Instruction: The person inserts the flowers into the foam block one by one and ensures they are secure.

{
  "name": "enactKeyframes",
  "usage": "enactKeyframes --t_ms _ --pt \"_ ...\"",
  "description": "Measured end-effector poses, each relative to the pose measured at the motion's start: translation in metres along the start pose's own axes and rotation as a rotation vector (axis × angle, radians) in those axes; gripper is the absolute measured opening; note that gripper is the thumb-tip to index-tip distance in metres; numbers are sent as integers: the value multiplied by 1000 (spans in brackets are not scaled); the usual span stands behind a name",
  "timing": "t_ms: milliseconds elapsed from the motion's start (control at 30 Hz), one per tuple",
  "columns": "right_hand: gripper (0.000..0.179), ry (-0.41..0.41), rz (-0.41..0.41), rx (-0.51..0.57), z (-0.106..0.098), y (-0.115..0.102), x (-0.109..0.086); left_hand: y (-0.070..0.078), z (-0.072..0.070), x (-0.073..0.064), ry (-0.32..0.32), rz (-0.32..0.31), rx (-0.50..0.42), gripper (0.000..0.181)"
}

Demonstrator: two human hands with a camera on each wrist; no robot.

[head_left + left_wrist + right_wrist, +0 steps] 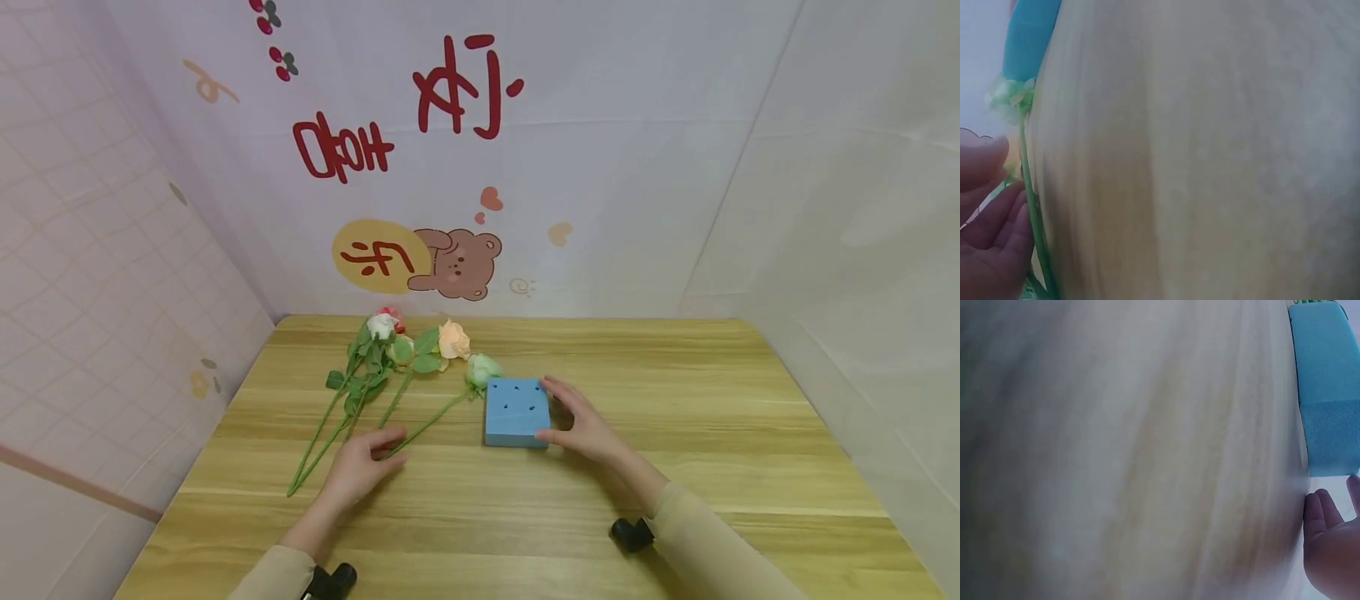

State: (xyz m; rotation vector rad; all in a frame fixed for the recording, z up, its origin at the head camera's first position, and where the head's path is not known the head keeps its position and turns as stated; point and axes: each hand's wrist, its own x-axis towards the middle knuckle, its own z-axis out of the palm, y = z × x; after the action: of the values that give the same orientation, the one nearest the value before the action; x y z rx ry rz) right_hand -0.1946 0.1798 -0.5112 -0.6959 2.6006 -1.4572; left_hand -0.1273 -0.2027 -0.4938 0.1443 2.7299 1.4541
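Observation:
In the head view my left hand (362, 468) lies over the lower stem of a pale green artificial rose (482, 371), thumb and fingers apart. The left wrist view shows the green stem (1030, 206) running past the fingertips, with a gap between thumb and fingers. At the right side of a blue foam block (517, 417) is my right hand (588, 425), fingers spread from its far corner to its near corner. In the right wrist view a fingertip meets or nearly meets the block's edge. Several small dark holes dot the block's top. The rose's head lies against the block's far left corner.
Left of the block lie more artificial roses: a white rose (381, 325), a peach rose (453, 340), and a red rose (392, 317) partly hidden behind the white one. They rest on a wood-grain table (675, 367). A printed cloth backdrop (622, 167) rises behind the table.

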Motion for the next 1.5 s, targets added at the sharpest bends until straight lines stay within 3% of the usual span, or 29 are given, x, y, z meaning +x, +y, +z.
enactKeyframes --t_ms 133,367,567,700,767,1033,1300,1500 --pt "87 -9 5 -19 -1 5 0 -2 3 1 -1 0 33 36" --pt "90 -28 4 -11 -3 6 2 -6 6 7 52 16 94 34" --pt "90 -30 11 -6 -2 7 2 -10 5 11 59 28 79 32" --pt "89 -26 5 -3 -1 8 3 -9 5 12 40 29 65 31" --pt "87 -25 3 -2 -3 -3 1 -8 4 13 26 21 61 30" --pt "89 -40 22 26 -2 9 3 -7 2 18 -9 -26 65 26" --pt "90 -48 30 31 -2 7 2 -7 -3 23 -69 17 91 24" --pt "89 -46 32 41 -2 7 2 -5 -7 23 -103 39 57 26"
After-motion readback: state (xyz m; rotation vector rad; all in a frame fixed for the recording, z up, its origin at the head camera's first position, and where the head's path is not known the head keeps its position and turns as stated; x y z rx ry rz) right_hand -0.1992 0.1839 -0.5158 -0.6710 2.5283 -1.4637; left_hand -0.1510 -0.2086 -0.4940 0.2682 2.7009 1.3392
